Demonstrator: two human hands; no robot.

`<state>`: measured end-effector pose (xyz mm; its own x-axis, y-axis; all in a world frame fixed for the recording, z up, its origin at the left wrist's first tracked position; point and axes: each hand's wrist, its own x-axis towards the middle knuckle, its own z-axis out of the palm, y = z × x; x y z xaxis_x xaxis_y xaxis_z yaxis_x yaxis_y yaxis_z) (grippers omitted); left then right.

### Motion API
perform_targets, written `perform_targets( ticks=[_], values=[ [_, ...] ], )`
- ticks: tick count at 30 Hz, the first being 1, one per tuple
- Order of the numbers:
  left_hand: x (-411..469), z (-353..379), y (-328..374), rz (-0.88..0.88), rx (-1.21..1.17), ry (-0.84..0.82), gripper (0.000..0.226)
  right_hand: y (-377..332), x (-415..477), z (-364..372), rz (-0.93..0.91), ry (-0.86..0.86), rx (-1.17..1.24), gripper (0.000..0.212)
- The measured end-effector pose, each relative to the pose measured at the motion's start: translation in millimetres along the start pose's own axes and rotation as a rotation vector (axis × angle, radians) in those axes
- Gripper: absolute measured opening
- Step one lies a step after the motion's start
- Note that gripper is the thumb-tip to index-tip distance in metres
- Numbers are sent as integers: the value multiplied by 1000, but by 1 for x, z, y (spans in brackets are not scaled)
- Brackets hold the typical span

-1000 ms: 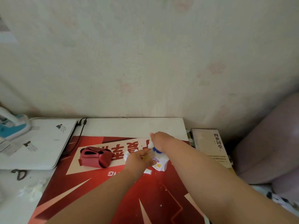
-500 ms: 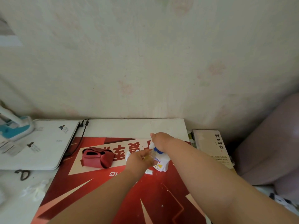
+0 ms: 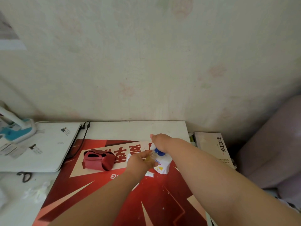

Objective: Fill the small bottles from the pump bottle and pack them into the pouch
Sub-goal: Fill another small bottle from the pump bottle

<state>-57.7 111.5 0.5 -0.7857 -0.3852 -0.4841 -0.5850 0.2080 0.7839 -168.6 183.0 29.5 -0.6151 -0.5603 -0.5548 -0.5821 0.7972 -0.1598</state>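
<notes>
Mid-fill, I judge: my left hand [image 3: 140,162] grips a small bottle [image 3: 150,158]; my right hand [image 3: 160,141] presses the pump bottle [image 3: 161,167], fingers hidden; the pouch [image 3: 97,159] at nine o'clock awaits packing.

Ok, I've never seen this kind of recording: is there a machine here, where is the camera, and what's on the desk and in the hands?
No machine: these are a person's two bare hands. The view comes from a wide-angle camera worn on the head, looking forward and down, so the arms reach in from below. The left hand holds a small clear bottle against a white pump bottle. The right hand rests on its pump top, fingers hidden. On the red printed mat also lie a red pouch and a small white cap. Nearby are a white laptop, scissors and a book.
</notes>
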Motion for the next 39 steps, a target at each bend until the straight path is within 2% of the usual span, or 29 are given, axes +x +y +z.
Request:
perform_targets(
  ticks=[8, 39],
  values=[
    [-3, 0, 3, -8, 23, 1, 51, -1, 0, 1, -3, 5, -33, 62],
    [-3, 2, 5, -85, -16, -14, 55, -3, -2, -5, 30, -51, -43, 72]
  ],
)
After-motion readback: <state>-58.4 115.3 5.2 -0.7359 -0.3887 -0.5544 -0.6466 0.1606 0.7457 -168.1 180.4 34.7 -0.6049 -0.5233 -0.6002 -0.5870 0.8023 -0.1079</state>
